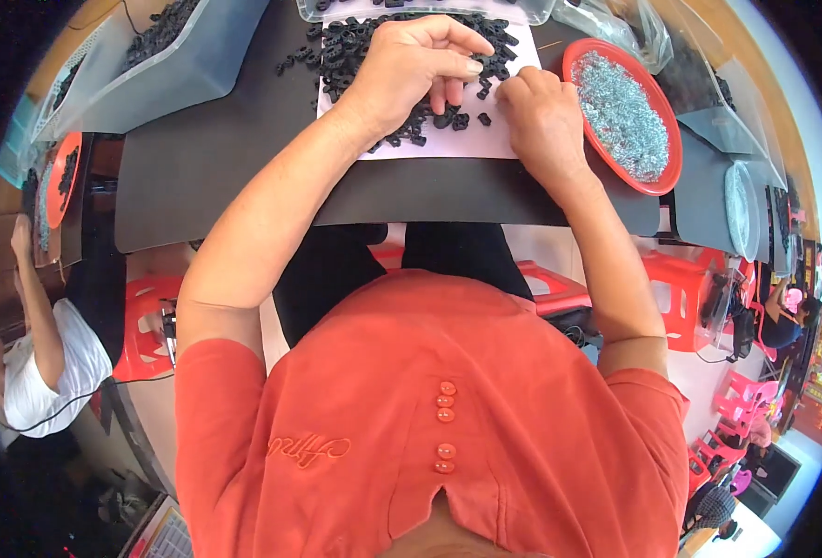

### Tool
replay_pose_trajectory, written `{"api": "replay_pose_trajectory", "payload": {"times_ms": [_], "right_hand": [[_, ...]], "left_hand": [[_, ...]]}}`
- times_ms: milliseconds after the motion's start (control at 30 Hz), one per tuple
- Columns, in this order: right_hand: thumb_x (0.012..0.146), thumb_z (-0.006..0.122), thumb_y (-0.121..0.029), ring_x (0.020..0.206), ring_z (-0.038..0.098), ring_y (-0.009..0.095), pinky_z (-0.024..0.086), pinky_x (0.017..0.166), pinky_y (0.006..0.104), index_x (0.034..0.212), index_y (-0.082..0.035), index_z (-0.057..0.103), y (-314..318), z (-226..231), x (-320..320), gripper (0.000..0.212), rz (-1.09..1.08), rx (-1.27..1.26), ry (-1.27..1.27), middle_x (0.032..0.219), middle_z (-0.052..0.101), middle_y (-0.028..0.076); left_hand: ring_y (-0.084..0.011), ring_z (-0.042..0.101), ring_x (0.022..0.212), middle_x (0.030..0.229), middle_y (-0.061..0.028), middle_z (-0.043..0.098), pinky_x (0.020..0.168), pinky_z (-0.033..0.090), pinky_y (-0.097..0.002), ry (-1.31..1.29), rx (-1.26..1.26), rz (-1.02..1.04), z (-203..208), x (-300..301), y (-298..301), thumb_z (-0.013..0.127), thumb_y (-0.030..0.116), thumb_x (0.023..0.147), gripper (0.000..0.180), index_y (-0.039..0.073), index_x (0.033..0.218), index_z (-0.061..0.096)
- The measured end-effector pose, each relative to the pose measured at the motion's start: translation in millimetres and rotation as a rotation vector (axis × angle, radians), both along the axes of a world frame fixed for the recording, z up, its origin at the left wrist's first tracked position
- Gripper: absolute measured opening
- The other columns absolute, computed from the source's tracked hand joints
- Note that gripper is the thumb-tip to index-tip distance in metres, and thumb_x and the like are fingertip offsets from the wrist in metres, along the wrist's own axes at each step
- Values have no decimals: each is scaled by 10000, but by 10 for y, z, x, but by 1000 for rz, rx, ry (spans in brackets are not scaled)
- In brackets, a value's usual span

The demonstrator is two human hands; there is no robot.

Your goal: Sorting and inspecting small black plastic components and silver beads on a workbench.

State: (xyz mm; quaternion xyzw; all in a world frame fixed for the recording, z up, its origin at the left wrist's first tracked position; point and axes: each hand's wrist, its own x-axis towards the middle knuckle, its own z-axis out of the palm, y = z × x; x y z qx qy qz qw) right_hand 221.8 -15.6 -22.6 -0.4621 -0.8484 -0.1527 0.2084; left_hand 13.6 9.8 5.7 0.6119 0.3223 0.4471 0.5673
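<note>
My left hand [415, 70] rests over a heap of small black plastic parts [355, 46] spread on a white sheet [471, 141]. Its fingers are curled down and touch parts near the sheet's middle; whether they pinch one is hidden. My right hand [543, 116] lies at the sheet's right edge, fingers bent with their tips among loose black parts [483, 118]. It sits just left of a red dish [667, 177] filled with small silver metal pieces [620, 112]. Both forearms reach in from below over my orange shirt.
The sheet lies on a black table mat [206, 158]. A grey bin of black parts [164, 56] stands at the back left, a clear tray [429, 11] behind the sheet, plastic bags [615, 23] at the back right. A person in white [43, 363] works at the left. Red stools [681, 288] stand below.
</note>
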Motion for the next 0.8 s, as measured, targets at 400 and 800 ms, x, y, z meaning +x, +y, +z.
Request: {"api": "replay_pose_trajectory", "payload": {"times_ms": [400, 800], "right_hand": [[793, 636, -108, 874, 583, 253, 400, 737, 411, 888, -110, 637, -43, -33, 37, 96, -27, -10, -17, 880, 571, 50], [908, 622, -96, 754, 646, 141, 497, 698, 272, 948, -4, 631, 50, 219, -117, 101, 200, -855, 1297, 809, 681, 71]], "left_hand": [[-145, 620, 611, 815, -97, 659, 481, 449, -268, -235, -217, -106, 38, -41, 10, 623, 118, 888, 219, -21, 1056, 622], [-17, 431, 529, 727, 12, 613, 429, 271, -183, -61, -166, 80, 63, 113, -98, 719, 65, 838, 164, 9, 982, 663]]}}
